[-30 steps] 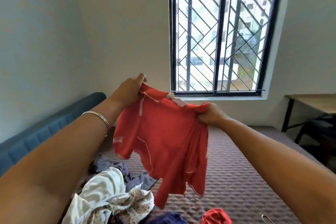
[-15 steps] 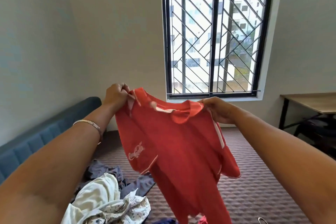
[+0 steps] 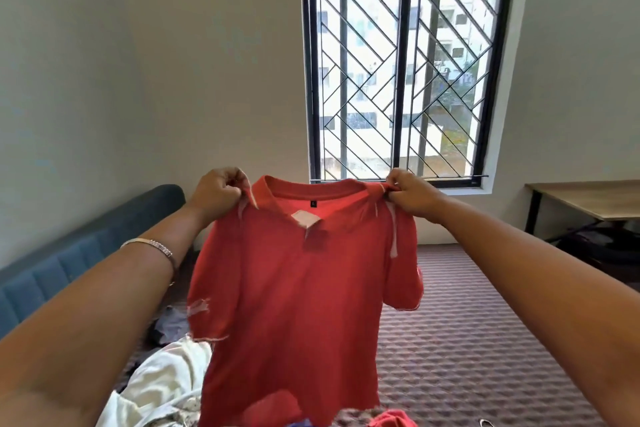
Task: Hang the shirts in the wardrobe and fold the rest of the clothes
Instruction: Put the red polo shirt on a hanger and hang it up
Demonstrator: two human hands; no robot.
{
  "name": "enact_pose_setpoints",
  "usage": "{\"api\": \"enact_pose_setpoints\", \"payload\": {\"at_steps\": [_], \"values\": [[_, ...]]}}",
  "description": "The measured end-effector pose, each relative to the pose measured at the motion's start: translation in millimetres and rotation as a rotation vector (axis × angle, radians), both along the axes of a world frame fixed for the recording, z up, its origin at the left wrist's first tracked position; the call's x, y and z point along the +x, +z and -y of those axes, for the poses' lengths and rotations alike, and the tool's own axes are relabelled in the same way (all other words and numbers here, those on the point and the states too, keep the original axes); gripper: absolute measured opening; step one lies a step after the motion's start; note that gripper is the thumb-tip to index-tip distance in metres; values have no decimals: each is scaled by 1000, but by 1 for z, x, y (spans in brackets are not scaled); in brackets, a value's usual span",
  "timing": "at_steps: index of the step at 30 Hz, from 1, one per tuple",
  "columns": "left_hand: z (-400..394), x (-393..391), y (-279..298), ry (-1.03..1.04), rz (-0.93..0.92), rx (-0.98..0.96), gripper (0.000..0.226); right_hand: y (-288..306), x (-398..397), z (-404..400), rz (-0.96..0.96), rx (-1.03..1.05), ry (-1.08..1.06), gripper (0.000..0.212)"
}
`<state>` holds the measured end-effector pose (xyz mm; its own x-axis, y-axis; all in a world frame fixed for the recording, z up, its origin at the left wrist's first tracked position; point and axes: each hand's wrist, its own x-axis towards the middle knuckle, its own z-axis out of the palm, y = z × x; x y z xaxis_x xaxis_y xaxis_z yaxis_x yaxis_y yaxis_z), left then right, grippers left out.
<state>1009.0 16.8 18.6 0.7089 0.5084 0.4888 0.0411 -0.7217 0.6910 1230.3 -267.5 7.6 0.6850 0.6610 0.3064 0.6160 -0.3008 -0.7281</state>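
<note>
- Red shirt [image 3: 304, 291]: held up in the air, spread flat and facing the camera, collar uppermost, directly below the window [image 3: 398, 69] in the view. Its hem hangs down over the mattress [image 3: 485, 340].
- Left hand [image 3: 216, 191]: fingers curled and pinched on the shirt's left shoulder seam, left of the window's lower corner. A bracelet [image 3: 152, 244] sits on the wrist.
- Right hand [image 3: 410, 196]: fingers curled and pinched on the shirt's right shoulder seam, just below the window sill in the view.
- White garment [image 3: 162, 388]: crumpled on the mattress, below and left of the window, partly behind the shirt's hem.
- Second red garment [image 3: 393, 419]: at the bottom edge, below the window.
- Blue headboard [image 3: 86, 253]: left of the window, along the wall.
- Wooden table [image 3: 588, 198]: right of the window.
</note>
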Motion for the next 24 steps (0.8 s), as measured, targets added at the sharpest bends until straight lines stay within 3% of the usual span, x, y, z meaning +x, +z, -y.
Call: {"api": "enact_pose_setpoints", "payload": {"at_steps": [4,6,8,10,12,15,18,24], "values": [[-3,-4,1,-2,-15,-114,18,5,-3,0,-248,209,128,16],[-4,-9,2,-42,-28,-180,9,12,-1,6,-280,173,213,24],[-7,-14,2,-127,-85,-214,26,19,4,11,-352,100,301,34],[-8,-17,2,-175,-139,-171,22,23,8,14,-393,39,347,39],[-6,-19,2,-197,-134,-155,10,26,6,15,-324,-4,311,29],[-8,-17,1,-141,-88,-73,25,27,6,17,-12,-39,135,10],[-7,-7,-2,-58,-126,89,32,26,7,14,179,-5,55,20],[7,-5,5,-3,40,-10,17,3,19,14,-43,119,-88,22]]}}
